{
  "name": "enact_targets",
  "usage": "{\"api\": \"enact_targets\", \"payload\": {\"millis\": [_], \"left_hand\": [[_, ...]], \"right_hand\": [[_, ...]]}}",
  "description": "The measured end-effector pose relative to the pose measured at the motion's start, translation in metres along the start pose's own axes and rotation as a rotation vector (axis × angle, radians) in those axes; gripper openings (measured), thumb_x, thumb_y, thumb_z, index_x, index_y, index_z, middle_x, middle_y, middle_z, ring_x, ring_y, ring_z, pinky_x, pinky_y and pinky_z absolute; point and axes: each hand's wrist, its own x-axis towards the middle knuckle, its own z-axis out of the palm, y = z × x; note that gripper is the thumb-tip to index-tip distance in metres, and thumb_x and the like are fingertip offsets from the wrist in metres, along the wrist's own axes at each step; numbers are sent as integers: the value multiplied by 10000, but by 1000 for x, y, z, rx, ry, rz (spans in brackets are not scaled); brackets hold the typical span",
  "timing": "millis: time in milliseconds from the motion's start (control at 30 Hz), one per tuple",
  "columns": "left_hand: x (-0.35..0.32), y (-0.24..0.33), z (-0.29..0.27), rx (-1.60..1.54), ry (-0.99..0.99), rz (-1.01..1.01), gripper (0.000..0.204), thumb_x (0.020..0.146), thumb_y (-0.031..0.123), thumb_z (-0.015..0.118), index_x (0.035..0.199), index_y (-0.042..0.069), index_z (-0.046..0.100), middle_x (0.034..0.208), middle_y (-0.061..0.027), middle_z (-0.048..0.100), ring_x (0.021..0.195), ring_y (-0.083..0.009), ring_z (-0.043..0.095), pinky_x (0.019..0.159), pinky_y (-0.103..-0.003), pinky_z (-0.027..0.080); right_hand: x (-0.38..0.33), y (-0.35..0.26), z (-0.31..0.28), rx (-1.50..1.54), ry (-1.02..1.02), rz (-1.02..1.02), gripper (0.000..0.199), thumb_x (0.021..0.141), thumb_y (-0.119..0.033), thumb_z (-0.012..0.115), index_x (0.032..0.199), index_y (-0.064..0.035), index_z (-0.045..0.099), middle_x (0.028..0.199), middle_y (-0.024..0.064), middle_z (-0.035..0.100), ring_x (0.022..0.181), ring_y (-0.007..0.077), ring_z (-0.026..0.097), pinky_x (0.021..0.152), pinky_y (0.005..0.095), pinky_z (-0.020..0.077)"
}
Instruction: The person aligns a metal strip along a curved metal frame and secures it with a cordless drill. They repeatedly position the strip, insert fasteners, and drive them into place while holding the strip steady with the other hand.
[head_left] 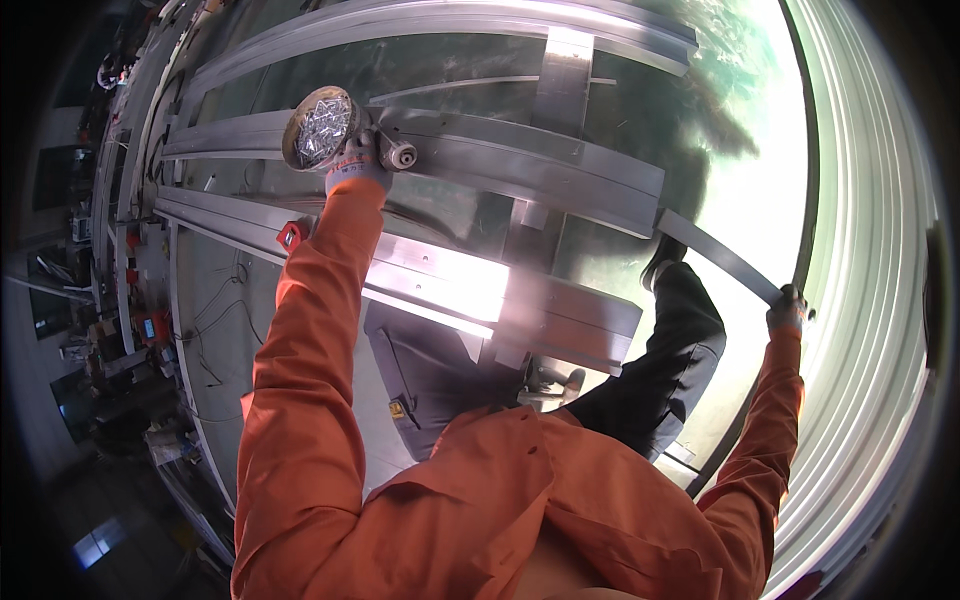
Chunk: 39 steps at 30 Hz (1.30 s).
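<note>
Angle grinder [345,135], its flap disc [320,128] facing up, sits at the upper left over the long steel channel [520,165] of a metal frame. The left hand [352,165], gloved, is clenched around the grinder body. The right hand [787,310], also gloved, grips the end of a flat steel bar [715,255] at the frame's right edge. Orange sleeves cover both arms. A red clamp [291,236] sits on the nearer rail [450,285].
</note>
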Motion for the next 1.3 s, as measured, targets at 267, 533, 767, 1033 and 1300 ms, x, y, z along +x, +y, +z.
{"api": "enact_targets", "payload": {"millis": [267, 533, 767, 1033, 1300], "left_hand": [[-40, 58, -20, -35, -265, 108, 896, 919, 491, 612, 1632, 158, 184, 1633, -163, 324, 1467, -409, 369, 1175, -487, 387], [-46, 39, -41, 88, -270, 87, 1043, 828, 545, 682, 1639, 141, 165, 1672, -148, 244, 1515, -371, 291, 1212, -486, 327], [-38, 130, -80, -251, -140, 248, 789, 827, 510, 694, 1499, 168, 463, 1556, -128, 449, 1397, -357, 467, 1148, -471, 407], [-33, 264, -27, -858, -97, 473, 470, 827, 374, 754, 1243, 171, 671, 1222, -174, 687, 1176, -367, 630, 1021, -447, 500], [-16, 261, -26, -1093, -101, 404, 463, 865, 361, 703, 1288, 188, 631, 1176, -173, 689, 1160, -374, 634, 1028, -441, 494]], "right_hand": [[-47, 195, 87, -93, 464, 277, 448, 672, -49, 683, 1110, -93, 599, 877, 198, 713, 811, 382, 711, 736, 521, 558], [-97, 9, 57, 705, 167, 141, 435, 750, -141, 694, 1175, -100, 608, 1024, 131, 696, 939, 344, 696, 831, 462, 551], [-107, -53, 47, 778, 214, 184, 517, 737, -33, 750, 1231, -76, 603, 1023, 23, 639, 951, 168, 614, 882, 320, 516], [-113, -80, 36, 516, 211, 262, 496, 730, -146, 786, 1201, -87, 638, 1104, 93, 690, 1046, 260, 667, 939, 401, 536], [-115, -88, 21, 409, 250, 197, 405, 798, -299, 699, 1145, -95, 655, 1057, 159, 706, 1020, 389, 679, 897, 475, 543]]}}
